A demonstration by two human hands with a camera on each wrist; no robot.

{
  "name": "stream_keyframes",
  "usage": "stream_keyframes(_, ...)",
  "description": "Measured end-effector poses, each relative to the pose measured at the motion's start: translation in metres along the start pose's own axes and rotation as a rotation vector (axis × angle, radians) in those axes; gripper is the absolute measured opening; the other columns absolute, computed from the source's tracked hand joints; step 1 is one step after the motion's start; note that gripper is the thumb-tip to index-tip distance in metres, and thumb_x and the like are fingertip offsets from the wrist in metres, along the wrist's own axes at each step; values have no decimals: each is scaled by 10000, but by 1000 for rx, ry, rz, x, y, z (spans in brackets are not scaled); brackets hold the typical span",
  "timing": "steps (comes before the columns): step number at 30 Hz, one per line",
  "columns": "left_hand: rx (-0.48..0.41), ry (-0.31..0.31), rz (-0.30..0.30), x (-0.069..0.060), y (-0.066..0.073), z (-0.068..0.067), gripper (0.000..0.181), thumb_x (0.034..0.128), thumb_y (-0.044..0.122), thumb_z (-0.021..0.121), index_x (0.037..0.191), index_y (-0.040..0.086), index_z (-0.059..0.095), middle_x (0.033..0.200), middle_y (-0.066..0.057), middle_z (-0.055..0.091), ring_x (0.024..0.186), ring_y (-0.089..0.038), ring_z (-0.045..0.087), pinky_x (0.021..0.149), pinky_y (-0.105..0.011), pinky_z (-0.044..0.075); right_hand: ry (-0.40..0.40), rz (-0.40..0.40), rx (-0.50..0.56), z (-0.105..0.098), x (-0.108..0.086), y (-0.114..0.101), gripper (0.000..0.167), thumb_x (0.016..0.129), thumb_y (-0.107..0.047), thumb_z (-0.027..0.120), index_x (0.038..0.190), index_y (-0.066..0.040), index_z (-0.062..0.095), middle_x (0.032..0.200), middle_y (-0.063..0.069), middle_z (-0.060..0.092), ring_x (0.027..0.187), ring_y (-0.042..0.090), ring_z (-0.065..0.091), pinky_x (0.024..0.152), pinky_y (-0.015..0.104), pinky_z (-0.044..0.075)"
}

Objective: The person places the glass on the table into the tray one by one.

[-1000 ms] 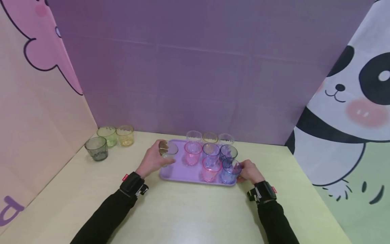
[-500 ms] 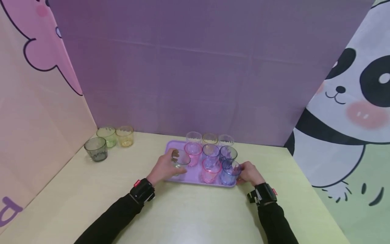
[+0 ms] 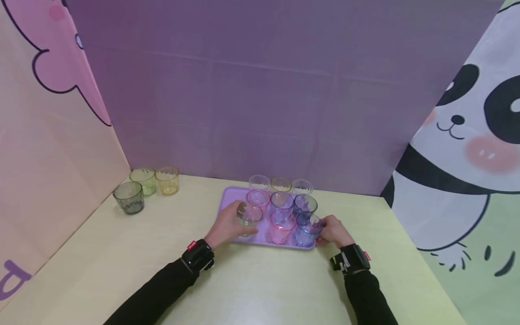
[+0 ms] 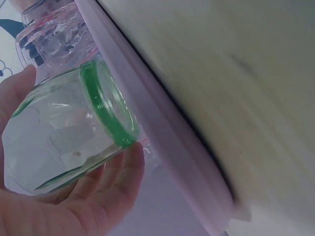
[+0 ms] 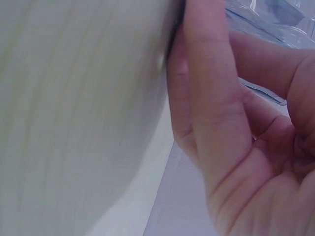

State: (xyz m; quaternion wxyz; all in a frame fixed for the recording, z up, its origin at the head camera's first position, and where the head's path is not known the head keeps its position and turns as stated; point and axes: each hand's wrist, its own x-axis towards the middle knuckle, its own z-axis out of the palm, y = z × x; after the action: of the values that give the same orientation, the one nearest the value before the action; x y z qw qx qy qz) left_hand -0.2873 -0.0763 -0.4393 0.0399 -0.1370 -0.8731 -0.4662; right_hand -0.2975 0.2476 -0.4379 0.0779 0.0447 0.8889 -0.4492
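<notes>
My left hand [image 3: 227, 226] holds a clear drinking glass [image 4: 64, 128] with a greenish base, thumb on one side and fingers on the other. That glass is upright over the front left part of a purple tray [image 3: 232, 194]; whether its base touches the tray I cannot tell. At the tray's front right corner, my right hand [image 3: 335, 231] has its fingers around the side of a blue glass [image 3: 306, 234], close to the tray's edge. Left of it stands a pink glass [image 3: 280, 234]. In the right wrist view my fingers hide most of the blue glass.
Behind these on the tray are another pink glass [image 3: 257, 197], a purple-blue one [image 3: 281, 200], a dark one [image 3: 305, 204] and several paler ones. A grey glass [image 3: 130, 198], a green glass [image 3: 143, 180] and a yellow glass [image 3: 167, 181] stand at the table's back left.
My left hand has moved right and slightly nearer with the clear glass, from the tray's left side to beside the front pink glass. The right hand has stayed at the blue glass.
</notes>
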Motion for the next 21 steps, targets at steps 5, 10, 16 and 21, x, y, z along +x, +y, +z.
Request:
stream_keyframes(5,26,-32,10,-1,2,4,825,549,369,850,1213,53,474,1060,-79,567,916,-185,536,772,-331,485,-8,5,3,1,-1,-1,123,780,54,603,887,107,629,736,158,629,574,254,635,550,372,547)
stream_keyframes(10,42,-76,11,-3,5,7,844,563,381,841,1229,42,451,1046,-84,574,898,-184,546,734,-304,493,-3,11,-1,2,-2,0,129,764,71,608,886,103,632,743,152,629,586,235,629,548,365,548)
stream_keyframes(16,24,-124,-12,-3,7,10,836,576,349,841,1239,44,431,1123,-122,578,973,-236,564,766,-347,503,2,15,-5,2,-3,0,130,765,69,607,888,101,633,746,156,632,592,238,629,539,356,547)
stream_keyframes(21,-16,-147,-3,-2,7,10,822,605,313,832,1250,52,393,1173,-137,556,1030,-269,553,801,-380,499,9,20,-7,1,-1,0,127,782,53,601,896,101,628,761,160,634,589,244,633,537,352,546)
